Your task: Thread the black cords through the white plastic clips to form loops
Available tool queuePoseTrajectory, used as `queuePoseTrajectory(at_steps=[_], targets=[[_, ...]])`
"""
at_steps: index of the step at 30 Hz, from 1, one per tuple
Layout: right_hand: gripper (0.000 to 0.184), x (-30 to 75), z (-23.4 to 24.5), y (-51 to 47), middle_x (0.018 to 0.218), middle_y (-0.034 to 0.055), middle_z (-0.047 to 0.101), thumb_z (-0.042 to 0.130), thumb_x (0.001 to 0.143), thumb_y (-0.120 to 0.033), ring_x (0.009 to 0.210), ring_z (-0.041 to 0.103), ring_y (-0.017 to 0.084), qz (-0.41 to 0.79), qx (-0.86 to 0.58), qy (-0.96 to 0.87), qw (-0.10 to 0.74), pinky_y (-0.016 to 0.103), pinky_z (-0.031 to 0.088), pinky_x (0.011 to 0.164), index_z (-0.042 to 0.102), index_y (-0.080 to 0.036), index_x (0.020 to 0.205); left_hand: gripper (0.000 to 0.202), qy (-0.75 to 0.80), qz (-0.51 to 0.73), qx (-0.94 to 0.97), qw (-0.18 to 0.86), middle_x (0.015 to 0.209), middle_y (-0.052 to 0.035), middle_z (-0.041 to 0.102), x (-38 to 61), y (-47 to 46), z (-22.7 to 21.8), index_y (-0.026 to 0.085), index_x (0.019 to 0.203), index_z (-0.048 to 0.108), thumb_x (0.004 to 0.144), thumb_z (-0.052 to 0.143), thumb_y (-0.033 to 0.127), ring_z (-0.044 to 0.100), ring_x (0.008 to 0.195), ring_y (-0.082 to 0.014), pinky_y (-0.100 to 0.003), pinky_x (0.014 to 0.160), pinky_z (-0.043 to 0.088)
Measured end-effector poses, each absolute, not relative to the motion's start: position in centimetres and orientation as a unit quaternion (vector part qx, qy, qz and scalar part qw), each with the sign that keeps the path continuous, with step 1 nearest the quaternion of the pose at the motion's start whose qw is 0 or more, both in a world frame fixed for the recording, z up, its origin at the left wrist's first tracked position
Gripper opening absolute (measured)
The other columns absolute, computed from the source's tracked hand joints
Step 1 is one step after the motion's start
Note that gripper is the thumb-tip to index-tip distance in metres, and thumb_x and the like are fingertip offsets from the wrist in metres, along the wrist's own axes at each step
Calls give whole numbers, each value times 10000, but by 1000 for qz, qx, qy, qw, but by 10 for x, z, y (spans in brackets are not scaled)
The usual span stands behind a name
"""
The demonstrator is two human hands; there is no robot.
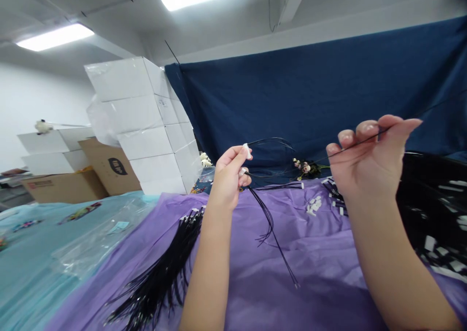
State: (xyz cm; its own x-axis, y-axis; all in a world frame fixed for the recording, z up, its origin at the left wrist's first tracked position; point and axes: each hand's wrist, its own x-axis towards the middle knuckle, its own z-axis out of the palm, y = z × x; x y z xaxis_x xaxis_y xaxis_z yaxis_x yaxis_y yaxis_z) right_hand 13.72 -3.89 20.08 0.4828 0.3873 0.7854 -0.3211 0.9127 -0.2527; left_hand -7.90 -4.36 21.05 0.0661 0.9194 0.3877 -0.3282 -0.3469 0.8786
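My left hand (231,173) is raised above the purple cloth (310,272), thumb and fingers closed on a white tag (247,151) and thin black cords. Some cords (268,216) hang down from under this hand, their ends loose. Higher up at the right, my right hand (368,156) turns its palm towards me. A single black cord (350,147) crosses its fingers and passes between thumb and forefinger, running off to the right. A thick bundle of black cords (164,267) with white ends lies left of my left forearm.
Small white pieces (314,205) lie on the purple cloth, near a heap of black cords with white tags (434,199). White boxes (146,136) are stacked at left, beside cardboard boxes (113,168). A clear plastic bag (95,248) rests on turquoise cloth. A blue curtain (292,92) hangs behind.
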Motion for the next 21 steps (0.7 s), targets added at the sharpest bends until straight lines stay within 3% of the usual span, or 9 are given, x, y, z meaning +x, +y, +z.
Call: queuePoseTrajectory(at_steps=[4,7,12,15,21], targets=[[115,123,200,-49,599,-65,462,703,831,-415,385,413,74,256,-13,-505,824,226,352,331,698,-340,918,223,283,600,567,488,840,50,515,-79,-45,210,163,807,574,805,697,349,299,396,48,-128,362,246],[133,115,196,-55,529,-80,487,715,810,-241,312,330,62,227,-75,-543,805,236,275,313,726,-328,911,201,275,591,585,483,839,48,503,-79,-44,208,170,818,584,809,695,337,308,429,39,-117,372,235],[96,105,188,-61,567,-25,585,727,763,-137,471,489,93,15,-223,-626,747,248,344,430,740,-217,814,203,262,586,600,477,864,39,509,-80,-44,205,177,835,597,822,685,360,302,453,32,-112,380,232],[70,100,186,-63,548,-37,564,720,769,-139,470,449,80,-125,-245,-670,689,251,358,463,727,-200,802,199,258,576,609,481,846,41,513,-80,-45,205,183,843,600,828,680,365,296,450,29,-112,379,226],[30,96,187,-64,549,-41,569,703,793,-158,464,432,70,-165,-256,-678,668,234,354,458,713,-184,802,196,250,544,632,493,833,37,520,-80,-48,205,186,863,606,837,674,368,318,465,22,-109,380,217]])
